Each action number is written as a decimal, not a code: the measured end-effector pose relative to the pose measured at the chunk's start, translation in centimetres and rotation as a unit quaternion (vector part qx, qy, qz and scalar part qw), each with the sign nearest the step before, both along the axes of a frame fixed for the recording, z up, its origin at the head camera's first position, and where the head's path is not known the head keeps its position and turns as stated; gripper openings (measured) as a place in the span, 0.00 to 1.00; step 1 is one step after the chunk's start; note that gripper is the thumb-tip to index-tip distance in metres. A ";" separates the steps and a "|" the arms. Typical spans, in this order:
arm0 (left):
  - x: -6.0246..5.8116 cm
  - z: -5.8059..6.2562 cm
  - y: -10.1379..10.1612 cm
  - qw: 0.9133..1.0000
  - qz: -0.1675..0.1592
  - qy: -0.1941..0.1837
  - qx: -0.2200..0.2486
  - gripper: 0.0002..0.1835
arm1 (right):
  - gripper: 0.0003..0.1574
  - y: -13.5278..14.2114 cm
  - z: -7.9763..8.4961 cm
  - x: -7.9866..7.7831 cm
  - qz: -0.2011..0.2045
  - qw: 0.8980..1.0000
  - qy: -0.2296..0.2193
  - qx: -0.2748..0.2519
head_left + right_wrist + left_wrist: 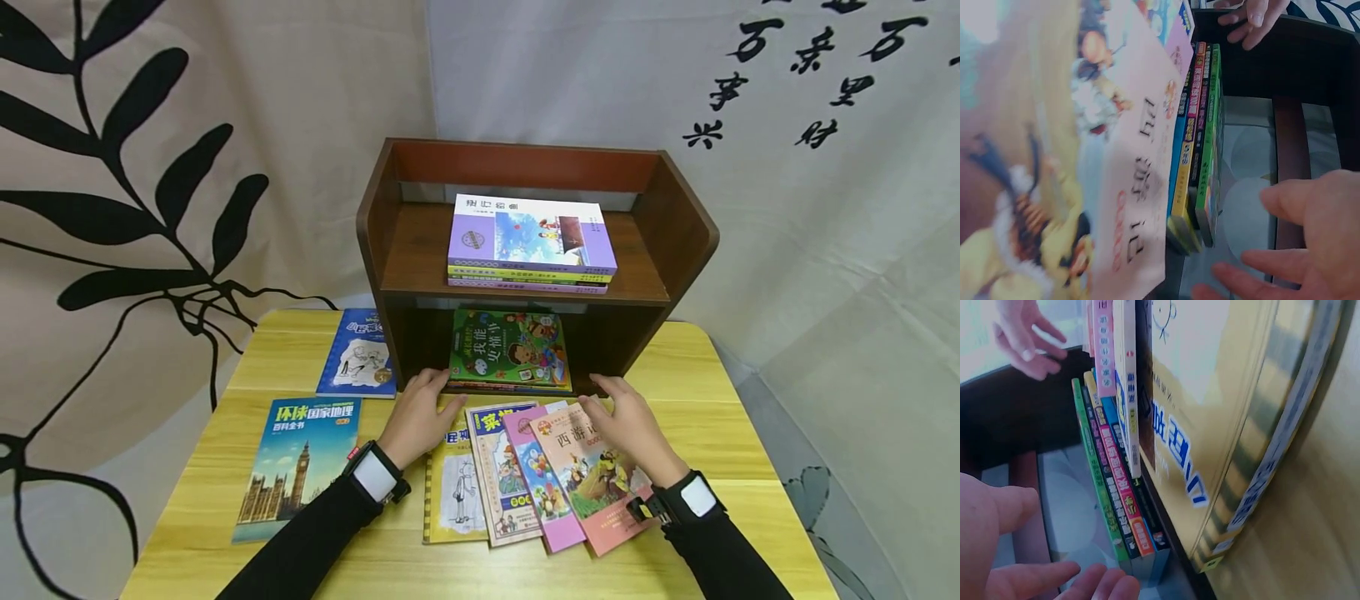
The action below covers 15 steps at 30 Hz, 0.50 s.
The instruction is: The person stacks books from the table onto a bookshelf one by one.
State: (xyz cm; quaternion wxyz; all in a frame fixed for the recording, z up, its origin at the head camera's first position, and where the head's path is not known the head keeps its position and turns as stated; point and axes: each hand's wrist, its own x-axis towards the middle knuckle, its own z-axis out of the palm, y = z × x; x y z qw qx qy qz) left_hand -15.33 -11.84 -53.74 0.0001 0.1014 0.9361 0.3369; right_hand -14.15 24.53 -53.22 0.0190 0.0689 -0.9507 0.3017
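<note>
In the head view my left hand (420, 421) is at the front left corner of the bookshelf's (686, 225) lower level, fingers relaxed. On the other side my right hand (632, 429) reaches toward the lower right corner, its fingers spread. Between them, on the lower level, a stack of books topped by a green book (498, 354) lies flat. Both wrist views show the stack's spines, with nothing in either hand. Fanned out below are a yellow book (457, 487), a cream comic book (504, 479), a pink book (543, 479) and a peach book (588, 475), which my right hand partly overlaps.
On the upper shelf lies a stack of books with a purple and white cover (476, 237) on top. A blue book (363, 354) leans or lies beside the shelf's left side. Nearer on the wooden table (712, 400) is a geography book (300, 458) with a clock tower.
</note>
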 end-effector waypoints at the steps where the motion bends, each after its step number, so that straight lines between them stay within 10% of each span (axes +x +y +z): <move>1: 0.3 -0.1 0.0 1.000 -0.001 -0.001 0.002 0.36 | 0.40 0.3 -0.1 0.2 -0.005 1.000 -0.009 0.007; 15: 2.9 -2.0 1.3 0.999 -0.025 -0.020 0.037 0.31 | 0.54 2.4 -3.0 1.3 -0.028 0.993 -0.112 0.029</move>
